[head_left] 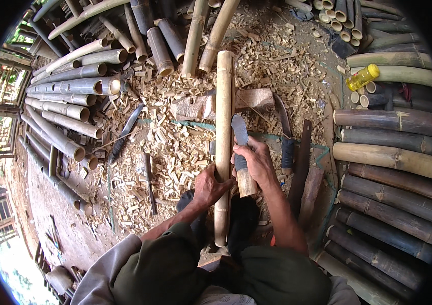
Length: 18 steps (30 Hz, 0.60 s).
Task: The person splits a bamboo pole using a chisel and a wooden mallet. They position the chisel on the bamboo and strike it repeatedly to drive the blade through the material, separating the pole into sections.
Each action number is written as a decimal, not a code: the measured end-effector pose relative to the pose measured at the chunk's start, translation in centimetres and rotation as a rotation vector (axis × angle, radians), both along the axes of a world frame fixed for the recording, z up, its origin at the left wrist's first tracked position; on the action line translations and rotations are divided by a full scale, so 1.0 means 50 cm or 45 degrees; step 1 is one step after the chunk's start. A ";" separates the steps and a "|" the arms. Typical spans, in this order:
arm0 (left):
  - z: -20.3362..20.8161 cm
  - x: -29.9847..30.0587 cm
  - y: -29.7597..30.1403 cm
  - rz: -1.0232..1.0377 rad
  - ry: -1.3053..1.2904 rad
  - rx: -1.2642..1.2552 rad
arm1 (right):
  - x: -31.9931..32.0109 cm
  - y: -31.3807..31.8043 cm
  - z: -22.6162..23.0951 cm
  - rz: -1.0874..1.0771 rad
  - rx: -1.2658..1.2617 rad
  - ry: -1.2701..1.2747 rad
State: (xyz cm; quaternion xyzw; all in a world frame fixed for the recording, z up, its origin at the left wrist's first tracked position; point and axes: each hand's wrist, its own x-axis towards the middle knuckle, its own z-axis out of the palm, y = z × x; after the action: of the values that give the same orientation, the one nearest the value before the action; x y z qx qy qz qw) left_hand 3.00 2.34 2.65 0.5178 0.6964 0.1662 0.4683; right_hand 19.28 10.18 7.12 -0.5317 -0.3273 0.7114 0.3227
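A pale, peeled bamboo pole (pixel 223 112) lies lengthwise in front of me, its near end between my legs. Its far part crosses over a short log (pixel 254 99) on the ground. My left hand (pixel 210 187) is closed around the pole's left side, thumb across it. To the right of the pole, my right hand (pixel 258 158) grips a short broad-bladed knife (pixel 240 126). The knife's grey blade points away from me, and its wooden handle, wrapped in dark binding, sticks out below the fist. The fingertips are partly hidden.
Wood chips (pixel 175 173) cover the ground. A long knife (pixel 127 127) lies left, a curved machete (pixel 283 127) right, near a saw-like dark blade (pixel 300 162). Bamboo poles (pixel 389 155) are stacked right, others (pixel 68 86) left. A yellow bottle (pixel 362 77) rests on the right stack.
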 end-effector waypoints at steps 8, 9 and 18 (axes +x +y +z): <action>-0.009 -0.001 0.002 -0.058 0.092 -0.004 | -0.013 0.098 -0.012 0.054 0.159 -0.153; -0.010 0.001 0.002 -0.057 0.084 -0.011 | -0.011 0.100 -0.012 0.049 0.160 -0.155; 0.018 -0.022 -0.056 -0.157 -0.093 -0.365 | 0.020 -0.089 0.001 0.243 -0.039 -0.282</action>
State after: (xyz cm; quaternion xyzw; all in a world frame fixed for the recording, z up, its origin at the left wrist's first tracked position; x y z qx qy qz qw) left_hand 1.89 -0.46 3.55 0.4811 0.6624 0.0547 0.5716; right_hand 20.30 5.73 7.18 -0.5783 -0.3993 0.6806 0.2072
